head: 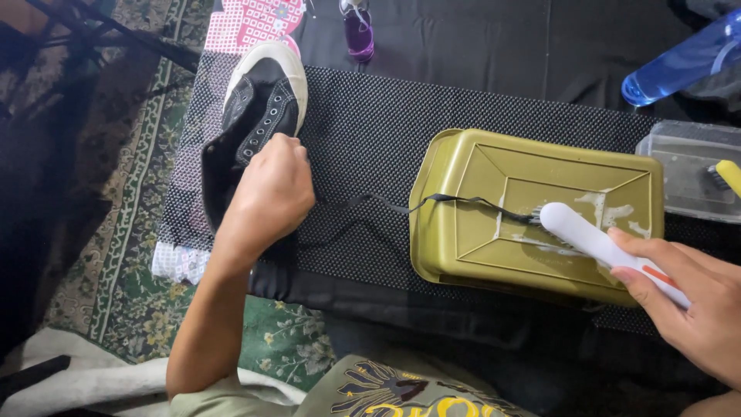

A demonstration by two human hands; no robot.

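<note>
covering most of the work surface, a black dotted mat [363, 147] runs from the patterned green carpet [123, 255] on the left to the frame edge on the right; its near edge ends at a dark cloth just above the person's lap. bare mat shows between the shoe and the tray, crossed only by the lace, and more lies open above the tray toward the dark cloth at the top.

an olive-green tray [463, 208] sits upside down on the right half of the mat, its flat base up and streaked with white suds; its right edge comes close to a clear plastic tub [687, 166], and a blue bottle [679, 62] lies well apart at the top right corner.

a black shoe [258, 116] with a white toe cap lies at the mat's left edge, toe pointing away. the left hand [266, 197] is clenched over the shoe's opening, gripping it there. a black lace [401, 207] stretches from under that hand across the bare mat onto the tray.

the right hand [695, 297] has its fingers wrapped around the handle of a white brush [587, 235], grasping it firmly, with the bristle end pressed on the lace atop the tray's sudsy base.

a small purple object [357, 31] rests at the top edge, far from both hands.
</note>
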